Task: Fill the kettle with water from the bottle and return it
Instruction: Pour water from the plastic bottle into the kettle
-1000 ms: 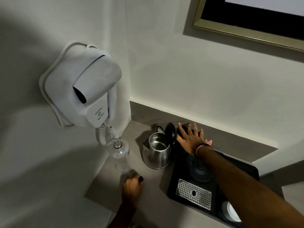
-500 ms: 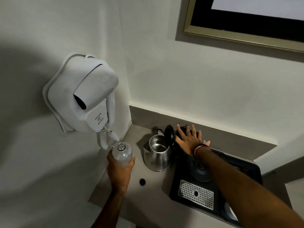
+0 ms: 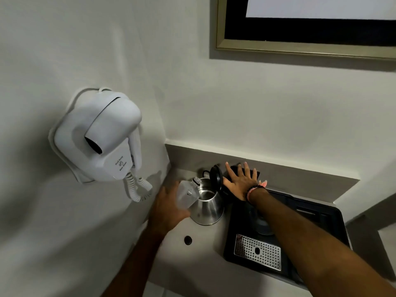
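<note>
A matte grey counter [image 3: 205, 249] is sitting in a white plaster corner. On it the steel kettle [image 3: 207, 207], conical and glossy, is standing with its round black lid [image 3: 216, 178] tipped up. The left hand [image 3: 169, 207] is gripping a clear plastic bottle [image 3: 186, 194], tilting its neck over the kettle's mouth. The right hand [image 3: 241, 182] is lying flat, fingers spread, behind the black tray [image 3: 321, 219].

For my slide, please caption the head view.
Left hand tips water bottle toward open steel kettle; right hand rests flat.
</note>
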A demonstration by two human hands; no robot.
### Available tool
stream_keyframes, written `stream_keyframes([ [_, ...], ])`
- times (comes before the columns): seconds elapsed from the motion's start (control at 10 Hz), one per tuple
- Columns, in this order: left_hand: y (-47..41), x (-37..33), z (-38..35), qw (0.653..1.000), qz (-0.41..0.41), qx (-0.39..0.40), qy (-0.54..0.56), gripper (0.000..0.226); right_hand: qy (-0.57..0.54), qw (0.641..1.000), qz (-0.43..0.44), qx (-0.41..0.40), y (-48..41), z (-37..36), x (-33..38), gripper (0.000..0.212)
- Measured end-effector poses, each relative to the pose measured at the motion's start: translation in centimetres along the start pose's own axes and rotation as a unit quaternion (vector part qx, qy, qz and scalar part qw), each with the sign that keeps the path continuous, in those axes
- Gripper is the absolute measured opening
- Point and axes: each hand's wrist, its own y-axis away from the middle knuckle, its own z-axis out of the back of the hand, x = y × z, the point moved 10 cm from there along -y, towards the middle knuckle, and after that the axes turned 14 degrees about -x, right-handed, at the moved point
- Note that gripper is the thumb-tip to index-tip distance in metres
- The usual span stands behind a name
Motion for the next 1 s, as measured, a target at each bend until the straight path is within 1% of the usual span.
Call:
stream_keyframes([
  [0.1, -0.5, -0.9, 0.3, 0.998, -0.024, 0.013, -0.065, 0.1, 0.012, 1.0, 0.016, -0.002, 0.1, 0.4, 0.2, 0.073],
  [0.3, -1.0, -1.9, 0.4, 0.985, -0.058, 0.049, -0.152, 0.097, 0.02, 0.999, 0.03, 0.002, -0.1, 0.2, 0.2, 0.076],
  [0.5, -1.2, -2.3, -0.2, 0.969, -0.065, 0.086, -0.224, 0.093, 0.02, 0.999, 0.035, -0.01, -0.5, -0.2, 0.0, 0.077],
  [0.7, -1.5, -2.8, 0.0, 0.955, -0.079, 0.083, -0.272, 0.087, 0.026, 0.999, 0.038, -0.017, -0.9, -0.5, 0.0, 0.077],
  [0.9, -1.8, -3.8, 0.5, 0.941, -0.098, 0.057, -0.319, 0.088, 0.021, 0.999, 0.04, -0.016, -0.8, -0.5, 0.0, 0.075],
  [1.0, -1.9, -4.0, 0.5, 0.937, -0.102, 0.065, -0.326, 0.089, 0.024, 0.999, 0.04, -0.014, -0.7, -0.5, 0.0, 0.075],
])
